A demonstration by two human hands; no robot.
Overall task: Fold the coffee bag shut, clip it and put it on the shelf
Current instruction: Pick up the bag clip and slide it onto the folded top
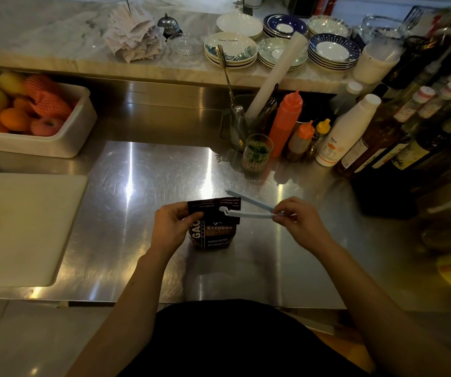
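Fingers of the right hand (299,223) pinch the hinge end of the open clip (249,209); its long axis runs left, straddling the folded top of the bag (212,227), which is held upright on the counter (142,186) by the left hand (174,225).

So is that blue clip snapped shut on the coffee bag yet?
Not yet: the clip is open. Its two arms spread in a V across the bag's folded top, joined at the end pinched by the right hand.
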